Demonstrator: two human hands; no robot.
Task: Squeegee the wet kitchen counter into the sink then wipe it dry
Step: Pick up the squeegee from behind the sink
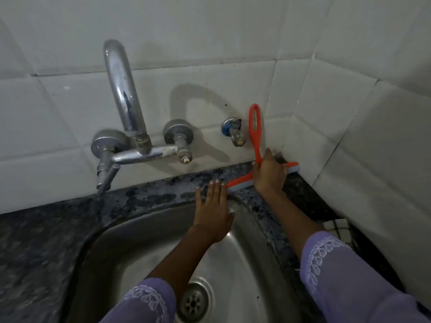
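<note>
The right hand (270, 174) gripped an orange squeegee (255, 136) where handle meets blade, the blade lying on the dark counter (149, 194) behind the sink (245, 257), near the tiled corner. The left hand (213, 207) lay flat, fingers spread, on the sink's rim.

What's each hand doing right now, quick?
Left hand: open, fingers flat on the sink rim and wet counter, holding nothing.
Right hand: closed on the orange squeegee, blade down on the counter.
</note>
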